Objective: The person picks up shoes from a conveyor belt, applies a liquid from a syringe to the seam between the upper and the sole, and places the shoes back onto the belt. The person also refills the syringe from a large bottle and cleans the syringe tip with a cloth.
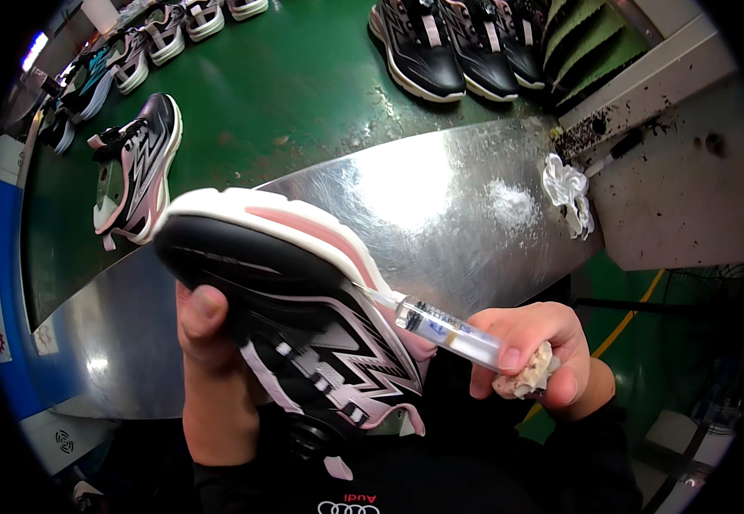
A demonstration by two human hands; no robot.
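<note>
My left hand (205, 343) grips a black, white and pink sneaker (286, 291), held on its side with the sole turned up and left. My right hand (530, 351) holds a clear plastic syringe (440, 327) and a crumpled whitish wad (524, 377) tucked in its fingers. The syringe tip touches the seam where the pink and white sole meets the upper. Both hands are close to my body, above the near edge of a shiny metal sheet (440, 206).
A matching sneaker (136, 167) lies on the green belt (286, 77) at left. Several more sneakers line the far left and three dark ones (457, 43) stand at the top. A crumpled white cloth (569, 193) lies by a stained white ledge (680, 180).
</note>
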